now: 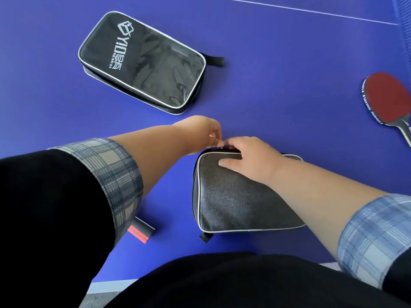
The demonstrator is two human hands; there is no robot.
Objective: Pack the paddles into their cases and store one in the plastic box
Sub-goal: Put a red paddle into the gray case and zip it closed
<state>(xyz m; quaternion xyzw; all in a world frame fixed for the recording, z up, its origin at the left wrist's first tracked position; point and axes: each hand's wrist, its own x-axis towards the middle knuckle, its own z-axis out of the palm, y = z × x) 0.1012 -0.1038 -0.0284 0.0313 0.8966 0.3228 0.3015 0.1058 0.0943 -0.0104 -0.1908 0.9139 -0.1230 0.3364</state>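
Observation:
A grey paddle case (235,198) with white piping lies near the front of the blue table. My left hand (203,134) pinches something small, likely the zipper pull, at the case's far edge. My right hand (246,157) rests on the case's far end with its fingers curled over that edge. A second black case (142,61) with a clear window and white logo lies farther back on the left. A red paddle (388,101) lies at the right edge. Under my left sleeve shows a black handle end (142,232) with red stripes.
The blue table tennis table (278,70) has a white line (311,11) across its far side. Blue net mesh (405,30) stands at the top right corner. The table's near edge runs just in front of my body.

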